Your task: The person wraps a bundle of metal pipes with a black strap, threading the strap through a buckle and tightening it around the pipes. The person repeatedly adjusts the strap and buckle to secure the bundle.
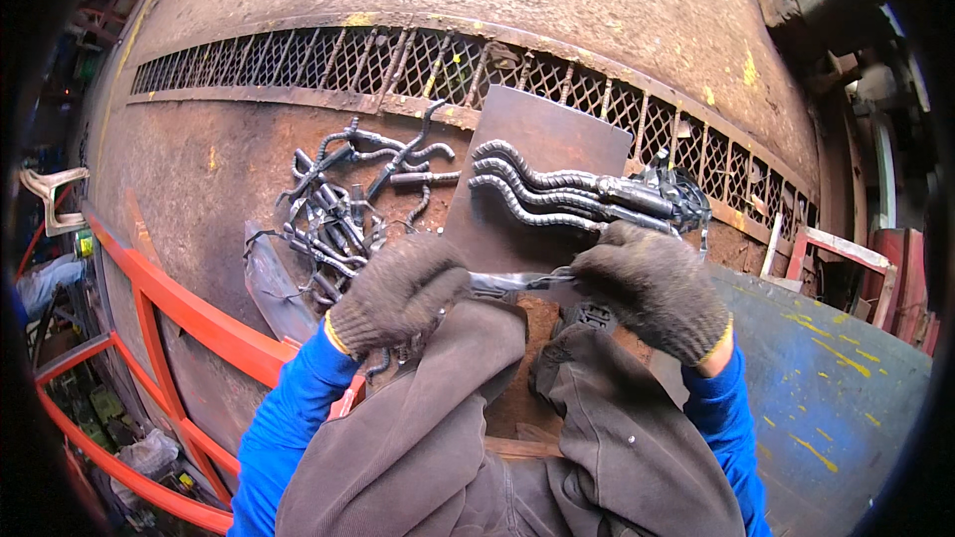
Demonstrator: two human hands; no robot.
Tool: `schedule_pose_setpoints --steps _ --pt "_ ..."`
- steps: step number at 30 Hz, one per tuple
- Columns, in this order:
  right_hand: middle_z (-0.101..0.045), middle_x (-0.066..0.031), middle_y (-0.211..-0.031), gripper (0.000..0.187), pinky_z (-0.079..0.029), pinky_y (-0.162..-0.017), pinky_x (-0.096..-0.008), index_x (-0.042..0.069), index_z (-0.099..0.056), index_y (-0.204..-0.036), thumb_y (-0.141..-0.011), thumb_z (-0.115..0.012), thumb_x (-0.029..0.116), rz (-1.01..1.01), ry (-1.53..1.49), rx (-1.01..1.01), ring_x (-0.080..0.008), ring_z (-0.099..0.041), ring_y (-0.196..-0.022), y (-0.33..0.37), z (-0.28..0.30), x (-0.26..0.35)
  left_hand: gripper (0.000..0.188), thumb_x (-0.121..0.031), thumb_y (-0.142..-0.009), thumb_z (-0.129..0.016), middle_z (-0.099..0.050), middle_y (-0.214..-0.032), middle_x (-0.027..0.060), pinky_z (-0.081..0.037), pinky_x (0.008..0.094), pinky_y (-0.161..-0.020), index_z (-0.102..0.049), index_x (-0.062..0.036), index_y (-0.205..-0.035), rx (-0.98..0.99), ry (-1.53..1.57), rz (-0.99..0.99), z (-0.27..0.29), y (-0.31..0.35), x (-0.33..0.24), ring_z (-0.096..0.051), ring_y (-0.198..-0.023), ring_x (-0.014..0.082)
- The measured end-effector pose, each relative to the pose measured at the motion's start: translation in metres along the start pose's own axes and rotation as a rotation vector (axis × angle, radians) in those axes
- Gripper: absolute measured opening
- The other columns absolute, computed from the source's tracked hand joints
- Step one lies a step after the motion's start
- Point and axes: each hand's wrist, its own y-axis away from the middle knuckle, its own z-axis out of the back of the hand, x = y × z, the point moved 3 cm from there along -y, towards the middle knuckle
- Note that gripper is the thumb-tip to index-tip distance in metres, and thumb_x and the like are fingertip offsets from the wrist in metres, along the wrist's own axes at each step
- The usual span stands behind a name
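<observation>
1. No words, labels, brands, numbers or signs can be read anywhere in view;
2. yellow paint strokes (843,356) lie on the grey metal sheet (776,338) at the right; they form no readable letters or figures;
3. a yellow paint mark (750,68) stands on the rusty plate (597,0) beyond the grating; likewise no readable character;
4. pale blocky marks (595,316) show between the knees; too small to tell whether they are lettering

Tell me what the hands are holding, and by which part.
A slim grey metal piece, its middle exposed: the left hand grips its left part, the right hand its right part. Its tips are hidden.
</observation>
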Motion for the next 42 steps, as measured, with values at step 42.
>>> schedule_pose_setpoints --steps 42 --pt "-0.068 -0.0071 -0.077 0.021 -0.048 -0.061 -0.0286 -0.001 -0.070 -0.092 -0.086 -0.070 0.019 -0.788 -0.260 -0.206 -0.0133 -0.061 -0.068 0.109 0.095 -0.137 0.017 -0.019 -0.093 -0.062 -0.057 -0.076 -0.0016 -0.044 0.0258 -0.065 -0.061 -0.0041 -0.085 -0.246 0.333 0.562 0.049 0.071 0.121 -0.052 -0.073 0.0076"
